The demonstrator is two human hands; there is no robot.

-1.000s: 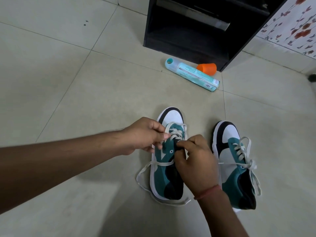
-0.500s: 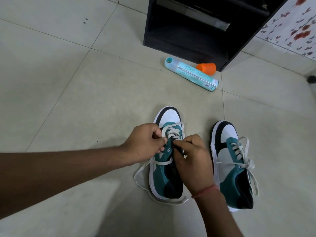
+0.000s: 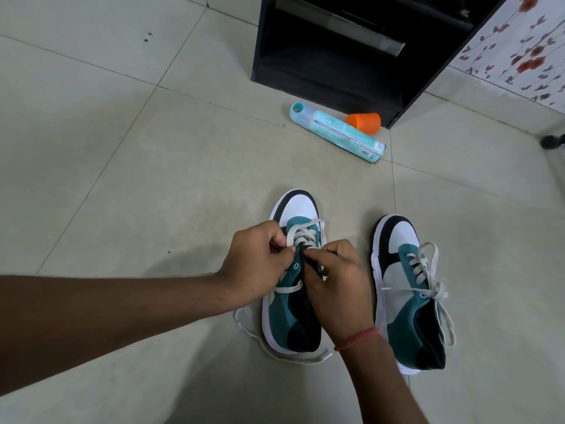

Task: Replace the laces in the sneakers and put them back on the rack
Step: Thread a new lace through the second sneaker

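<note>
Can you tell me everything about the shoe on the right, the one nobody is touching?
The right sneaker stands upright on the tiled floor, toe pointing toward the black rack. It has a white toe cap with a black band, a teal laced part, a pale side panel, a black heel and a white sole. It looks like cloth and smooth synthetic. Its white lace is threaded and knotted, with ends hanging over its right side. No hand touches it; it sits apart from the other sneaker.

One head-worn view looks steeply down at the tiled floor (image 3: 128,185), close above the hands' work
</note>
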